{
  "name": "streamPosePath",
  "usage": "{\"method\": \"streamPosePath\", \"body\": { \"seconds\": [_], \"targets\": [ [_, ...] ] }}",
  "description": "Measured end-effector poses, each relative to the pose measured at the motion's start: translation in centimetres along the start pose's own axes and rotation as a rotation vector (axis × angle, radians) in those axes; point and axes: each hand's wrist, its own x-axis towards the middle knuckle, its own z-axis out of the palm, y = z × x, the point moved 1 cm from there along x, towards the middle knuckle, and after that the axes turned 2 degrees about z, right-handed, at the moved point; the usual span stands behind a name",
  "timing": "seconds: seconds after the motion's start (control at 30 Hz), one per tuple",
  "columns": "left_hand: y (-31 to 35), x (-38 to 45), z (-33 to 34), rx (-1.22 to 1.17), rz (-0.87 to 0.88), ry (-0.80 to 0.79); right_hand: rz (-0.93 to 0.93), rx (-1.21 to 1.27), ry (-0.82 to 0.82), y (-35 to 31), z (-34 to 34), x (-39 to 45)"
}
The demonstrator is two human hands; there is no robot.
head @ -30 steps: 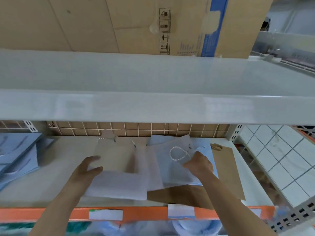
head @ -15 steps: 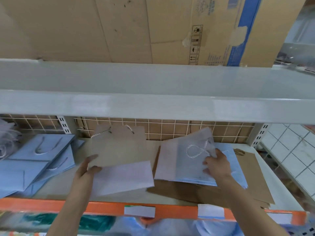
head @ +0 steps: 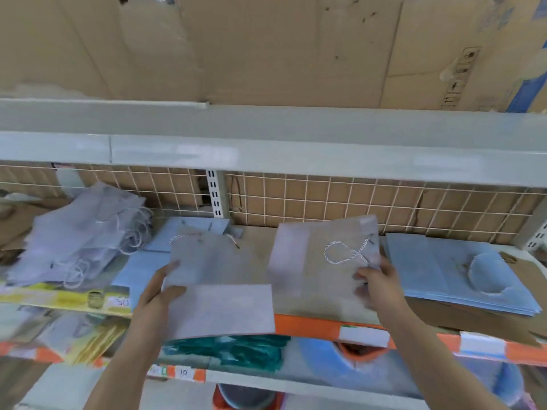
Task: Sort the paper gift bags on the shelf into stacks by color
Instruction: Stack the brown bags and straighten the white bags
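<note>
Mid-sort, one pale lilac bag per hand, both lifted off the shelf (head: 296, 321).

Left hand (head: 161, 294): thumb over the top face, fingers beneath, pinching the left edge of a flat white bag (head: 219, 291) with twisted cord handle; bag tilted forward, lower end hanging past the orange shelf lip.

Right hand (head: 377, 287): fingers curled on the right edge of a second white bag (head: 319, 261), near its looped cord; blur hides exact finger placement. Bag held just above the shelf, between the two blue groups.

Elsewhere on the shelf: white stack (head: 80, 232) heaped loosely at far left, cords tangled; blue bags (head: 195, 229) just behind the left-hand bag; blue stack (head: 450, 276) at right, resting on brown bags (head: 479, 318).

Likely step: carrying both white bags leftward to the white heap. Next move probably calls for a sweep left over the blue bags without dragging them, then laying both flat on the heap, cords tucked to avoid snagging. Heap looks untidy, so squaring it may be needed.
</note>
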Motion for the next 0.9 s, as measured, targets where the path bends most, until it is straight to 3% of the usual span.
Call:
{"method": "streamPosePath", "body": {
  "seconds": [0.27,0.9],
  "targets": [
    [1.0,1.3,-12.0,-0.024,0.042,-0.039,-0.045,0.074,-0.006,2.8,10.1,-6.6],
    [1.7,6.6,-26.4,-0.18,0.108,0.358,-0.083,-0.064,-0.406,-0.7,32.4,-6.1]
  ]
}}
